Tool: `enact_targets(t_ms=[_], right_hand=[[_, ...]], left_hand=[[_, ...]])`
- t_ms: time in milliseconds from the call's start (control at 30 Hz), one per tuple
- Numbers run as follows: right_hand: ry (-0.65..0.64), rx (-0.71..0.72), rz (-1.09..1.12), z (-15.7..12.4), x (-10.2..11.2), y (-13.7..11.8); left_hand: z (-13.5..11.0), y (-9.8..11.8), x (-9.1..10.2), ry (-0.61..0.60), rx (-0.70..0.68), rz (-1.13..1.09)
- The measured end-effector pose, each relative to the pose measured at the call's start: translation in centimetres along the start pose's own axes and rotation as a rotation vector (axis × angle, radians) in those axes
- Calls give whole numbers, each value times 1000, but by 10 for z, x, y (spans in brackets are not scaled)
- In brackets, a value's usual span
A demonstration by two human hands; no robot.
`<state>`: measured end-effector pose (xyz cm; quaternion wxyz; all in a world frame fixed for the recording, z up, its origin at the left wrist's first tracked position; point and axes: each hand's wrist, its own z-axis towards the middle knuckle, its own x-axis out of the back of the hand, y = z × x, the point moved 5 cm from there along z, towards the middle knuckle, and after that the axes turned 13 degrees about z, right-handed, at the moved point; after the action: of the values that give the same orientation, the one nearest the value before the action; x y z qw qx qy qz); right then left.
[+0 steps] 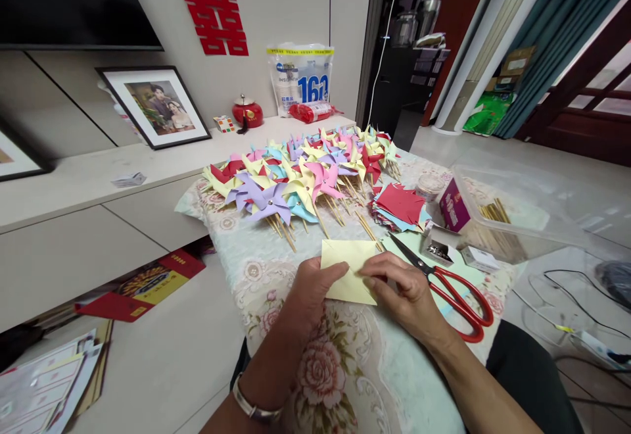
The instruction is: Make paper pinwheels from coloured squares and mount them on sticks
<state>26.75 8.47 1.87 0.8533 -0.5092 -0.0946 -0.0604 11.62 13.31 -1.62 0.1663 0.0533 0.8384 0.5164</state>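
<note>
You seem to be readying the yellow paper (352,284) | left hand (311,284) and right hand (404,287) pinch opposite sides | next likely calls for squared edges, then scissors (428,268)

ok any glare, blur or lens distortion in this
Head view: pale glare on the floor at right; head view: wide-lens look seems to stretch the plastic box sideways; head view: yellow paper looks clear, print on the white box doesn't.
</note>
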Motion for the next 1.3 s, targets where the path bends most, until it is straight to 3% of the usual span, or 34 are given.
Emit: enact_targets(t_ms=[333, 867, 967, 1133, 1300], right_hand=[[-132, 36, -62, -3, -7, 3], [-170, -61, 27, -1, -10, 4], [-122, -52, 34, -1, -5, 0], [69, 2, -42, -2, 11, -2], [36, 133, -195, -2, 7, -3]], left_hand=[[2, -1, 3, 27, 12, 11], [5, -12, 7, 80, -68, 145], [4, -9, 6, 37, -51, 89], [0, -1, 6, -31, 10, -29], [0, 2, 7, -40, 31, -42]])
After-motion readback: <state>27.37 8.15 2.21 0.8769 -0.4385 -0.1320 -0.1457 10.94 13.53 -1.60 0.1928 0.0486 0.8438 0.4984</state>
